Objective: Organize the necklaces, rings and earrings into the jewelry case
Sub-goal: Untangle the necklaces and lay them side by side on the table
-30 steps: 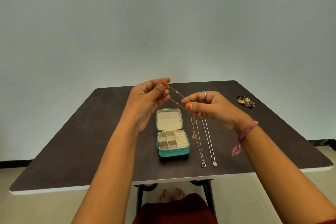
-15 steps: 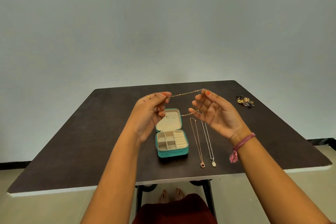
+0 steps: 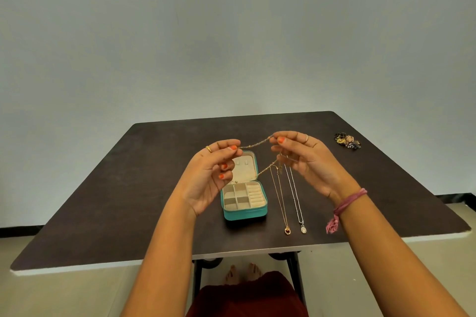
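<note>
Plain grey wall behind, dark table (image 3: 128, 201) under my arms, w/ the teal jewelry case (image 3: 244, 213) sitting open near the middle. Everything else I place relative to that case.

Both hands hover above it. Left hand (image 3: 213, 170) is over the case's left edge, thumb & forefinger pinching one end of the gold chain (image 3: 253, 143); other fingers curled loosely. Right hand (image 3: 306, 159) is up and to the right of the case, thumb & forefinger pinching the chain's other end. One strand runs fairly taut between the pinches, above the lid; a second strand sags from the right hand down toward the case's hinge, so it looks doubled, tho I can't make out the clasp.

Two more necklaces lie straight on the table just right of the case: gold pendant necklace (image 3: 279, 193) nearer it, silver pendant necklace (image 3: 293, 193) beside that. Cluster of earrings (image 3: 347, 140) sits well off to the right, near the far edge. Compartments look bare from here; tiny items could be hidden.

Doing this step well, IMO: keep both pinches firm but light, since thin chain slips & kinks. Bring hands together slowly so slack forms in a controlled loop, not a knot. Lower over the lid side, where small hooks seem to sit, and don't let the sagging strand snag the hinge or drag across the two laid-out necklaces. Release one end only once the chain rests inside.
</note>
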Available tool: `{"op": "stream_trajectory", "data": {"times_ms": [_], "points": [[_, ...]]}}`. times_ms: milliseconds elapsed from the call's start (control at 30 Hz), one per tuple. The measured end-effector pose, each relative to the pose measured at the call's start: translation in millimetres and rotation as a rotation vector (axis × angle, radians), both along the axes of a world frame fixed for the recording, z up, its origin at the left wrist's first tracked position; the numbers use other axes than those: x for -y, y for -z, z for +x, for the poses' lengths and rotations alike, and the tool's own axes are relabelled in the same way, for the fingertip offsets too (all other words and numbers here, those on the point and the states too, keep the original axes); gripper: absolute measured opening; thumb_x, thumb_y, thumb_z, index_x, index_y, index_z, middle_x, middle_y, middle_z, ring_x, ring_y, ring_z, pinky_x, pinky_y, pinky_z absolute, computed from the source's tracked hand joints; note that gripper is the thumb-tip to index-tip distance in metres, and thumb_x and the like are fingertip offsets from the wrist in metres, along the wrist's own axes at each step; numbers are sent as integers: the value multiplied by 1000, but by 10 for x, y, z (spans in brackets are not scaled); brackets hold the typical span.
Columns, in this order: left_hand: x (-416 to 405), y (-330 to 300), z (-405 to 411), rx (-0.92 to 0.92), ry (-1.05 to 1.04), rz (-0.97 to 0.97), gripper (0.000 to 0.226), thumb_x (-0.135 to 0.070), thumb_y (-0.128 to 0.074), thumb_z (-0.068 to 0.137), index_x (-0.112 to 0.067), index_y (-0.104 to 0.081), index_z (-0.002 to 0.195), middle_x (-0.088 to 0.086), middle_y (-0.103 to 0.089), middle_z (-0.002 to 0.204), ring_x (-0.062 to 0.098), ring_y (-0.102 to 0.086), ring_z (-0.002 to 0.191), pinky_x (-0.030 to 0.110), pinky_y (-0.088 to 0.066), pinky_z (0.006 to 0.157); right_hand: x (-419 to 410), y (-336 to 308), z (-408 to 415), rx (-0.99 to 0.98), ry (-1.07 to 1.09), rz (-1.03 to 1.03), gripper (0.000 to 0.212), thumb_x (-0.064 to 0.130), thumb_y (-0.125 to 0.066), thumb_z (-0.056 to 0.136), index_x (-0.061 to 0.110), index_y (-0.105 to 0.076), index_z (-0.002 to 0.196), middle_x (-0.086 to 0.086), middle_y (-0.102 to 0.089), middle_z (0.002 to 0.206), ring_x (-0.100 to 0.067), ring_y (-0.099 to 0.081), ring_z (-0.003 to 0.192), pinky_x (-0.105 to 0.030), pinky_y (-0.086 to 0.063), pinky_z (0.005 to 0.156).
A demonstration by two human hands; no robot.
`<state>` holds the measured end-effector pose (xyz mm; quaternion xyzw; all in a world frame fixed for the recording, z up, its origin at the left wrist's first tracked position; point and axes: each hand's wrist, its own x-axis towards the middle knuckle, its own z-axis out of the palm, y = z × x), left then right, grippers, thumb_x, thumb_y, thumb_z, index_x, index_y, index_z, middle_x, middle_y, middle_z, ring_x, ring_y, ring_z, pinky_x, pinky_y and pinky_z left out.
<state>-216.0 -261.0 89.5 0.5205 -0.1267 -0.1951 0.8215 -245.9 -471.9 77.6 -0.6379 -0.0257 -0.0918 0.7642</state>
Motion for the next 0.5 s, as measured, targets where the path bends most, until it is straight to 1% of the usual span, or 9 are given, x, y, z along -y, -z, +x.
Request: {"op": "stream_trajectory", "data": {"times_ms": [33, 100, 133, 200, 267, 333, 367, 467, 500], "points": [[-12, 1, -3, 20, -11, 10, 16, -5, -58, 85, -8, -67, 97, 4, -65, 80, 5, -41, 58, 14, -35, 45, 7, 9, -1, 10, 37, -100, 17, 19, -68, 81, 21, -74, 96, 2, -73, 97, -9, -64, 94, -27, -49, 83], [-29, 9, -5, 64, -27, 54, 18, -11, -64, 77, -12, -71, 94, 4, -67, 83, 9, -43, 65, 16, -36, 47, 12, -5, -20, 33, 75, -268, 15, 18, -69, 83, 23, -75, 96, 5, -73, 95, -3, -64, 91, -23, -47, 81], [-33, 18, -5, 84, -29, 85, 17, -12, -65, 77, -14, -73, 92, 4, -68, 85, 11, -44, 69, 17, -37, 49, 11, -26, -32, 48, 70, -311, 16, 16, -69, 83, 22, -74, 97, 5, -74, 95, -2, -64, 90, -20, -47, 80], [-26, 26, -18, 114, -28, 136, 15, -12, -64, 81, -19, -76, 88, 3, -69, 88, 13, -46, 75, 21, -38, 56, 1, -72, -59, 79, 32, -323, 18, 13, -69, 82, 20, -74, 98, 5, -74, 92, -1, -66, 87, -16, -49, 76], [-7, 31, -38, 123, -29, 161, 17, -12, -63, 85, -21, -77, 86, 2, -70, 88, 11, -47, 73, 24, -38, 62, -15, -103, -63, 86, 16, -371, 18, 12, -70, 82, 18, -73, 99, 5, -75, 88, -3, -67, 86, -14, -49, 74], [15, 21, -64, 128, -31, 168, 19, -11, -62, 87, -22, -77, 85, 0, -70, 86, 7, -48, 69, 22, -39, 60, -22, -113, -49, 82, 46, -546, 17, 15, -71, 83, 20, -73, 99, 6, -75, 87, -4, -68, 87, -16, -50, 75], [25, 18, -72, 129, -36, 168, 20, -10, -61, 87, -22, -77, 85, 0, -70, 86, 8, -48, 70, 21, -39, 60, -27, -119, -44, 77, 55, -589, 16, 16, -71, 83, 21, -73, 99, 6, -75, 87, -4, -68, 87, -17, -51, 76], [29, 24, -71, 129, -68, 135, 19, -12, -63, 84, -23, -78, 83, 0, -71, 85, 16, -50, 80, 22, -39, 60, -27, -127, -51, 91, 36, -481, 18, 13, -71, 82, 16, -73, 100, 3, -75, 86, -6, -68, 86, -16, -51, 75], [22, 23, -70, 123, -81, 114, 17, -13, -64, 82, -22, -78, 83, 1, -70, 85, 19, -49, 83, 22, -40, 59, -17, -124, -47, 98, 60, -469, 18, 13, -72, 82, 17, -73, 99, 2, -75, 85, -6, -68, 85, -16, -51, 75]]}}
